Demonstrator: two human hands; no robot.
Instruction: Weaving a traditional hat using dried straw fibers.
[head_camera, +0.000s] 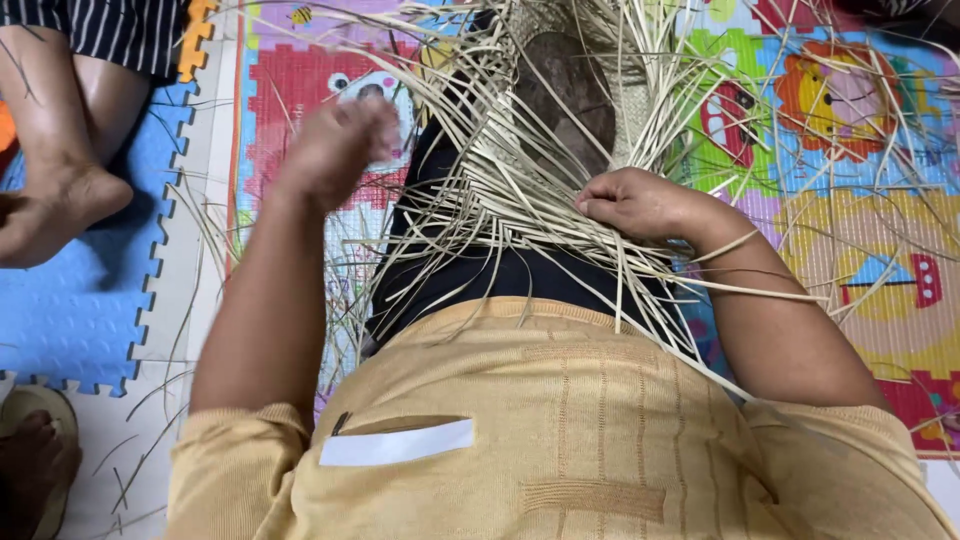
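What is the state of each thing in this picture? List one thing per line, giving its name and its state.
Woven straw piece: unfinished, loose strands sticking out.
Left hand: raised, closed, blurred.
Right hand: fingers closed on the straw strands.
Foam play mat: laid flat, strewn with strands.
Another person's foot: bare, resting on blue mat.

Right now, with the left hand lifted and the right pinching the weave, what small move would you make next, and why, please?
Probably bring the raised left hand back down to the loose straw strands, since the right hand pins the woven straw piece at its edge.
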